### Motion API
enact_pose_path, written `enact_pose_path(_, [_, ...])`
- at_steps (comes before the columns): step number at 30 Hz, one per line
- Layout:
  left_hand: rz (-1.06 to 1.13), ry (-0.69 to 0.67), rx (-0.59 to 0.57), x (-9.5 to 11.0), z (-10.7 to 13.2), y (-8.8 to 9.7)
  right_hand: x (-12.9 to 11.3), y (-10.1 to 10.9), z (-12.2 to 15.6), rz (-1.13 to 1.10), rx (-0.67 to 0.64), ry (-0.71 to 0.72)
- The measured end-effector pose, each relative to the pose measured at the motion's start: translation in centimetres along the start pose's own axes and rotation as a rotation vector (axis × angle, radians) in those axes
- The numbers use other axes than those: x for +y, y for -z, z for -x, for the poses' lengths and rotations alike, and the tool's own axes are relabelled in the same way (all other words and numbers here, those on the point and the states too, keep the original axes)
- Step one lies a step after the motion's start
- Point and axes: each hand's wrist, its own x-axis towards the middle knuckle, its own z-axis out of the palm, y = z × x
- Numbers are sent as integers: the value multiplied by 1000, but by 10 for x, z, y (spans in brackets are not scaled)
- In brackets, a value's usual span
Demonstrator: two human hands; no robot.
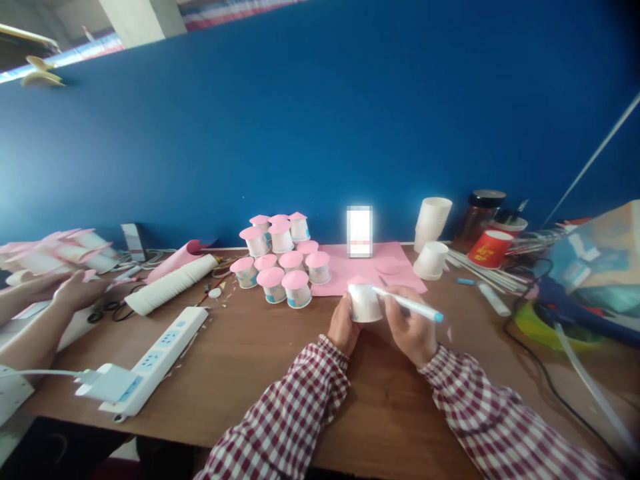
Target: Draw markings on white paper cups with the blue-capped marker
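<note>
My left hand (343,325) is closed around the left side of a white paper cup (365,308), which is turned rim down over the table. In my right hand (411,327) is a white marker pen (413,306) with a light blue end; its other end points at the cup's upper side. Whether the tip touches the cup I cannot tell. Behind the cup lies a pink paper sheet (390,257). Left of it stand several upturned paper cups (299,297) with pink cone tops and blue marks on their sides.
A power strip (160,357) and a long stack of paper cups (173,285) lie on the left, near a co-worker's hands (75,290). At right are white cups (431,260), a red cup (490,249), a blue pen cap (465,281) and a black cable (530,353).
</note>
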Motion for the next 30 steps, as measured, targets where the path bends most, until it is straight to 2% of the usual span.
enact_pose_path(2, [8,-3,-12,0,0,0,0,-1,1,6,-8,8])
enact_pose_path(9, [-51,-64,-11,-5,-3,5,-1,-3,5,17,-82,184])
enact_pose_path(15, [-55,-46,-44,-3,0,2,3,-3,4,32,-69,146])
enact_pose_path(21, [-130,-50,-10,-1,1,0,1,-2,3,24,-85,136])
enact_pose_path(30, [-66,-70,-47,-2,1,0,1,-2,3,15,-96,137])
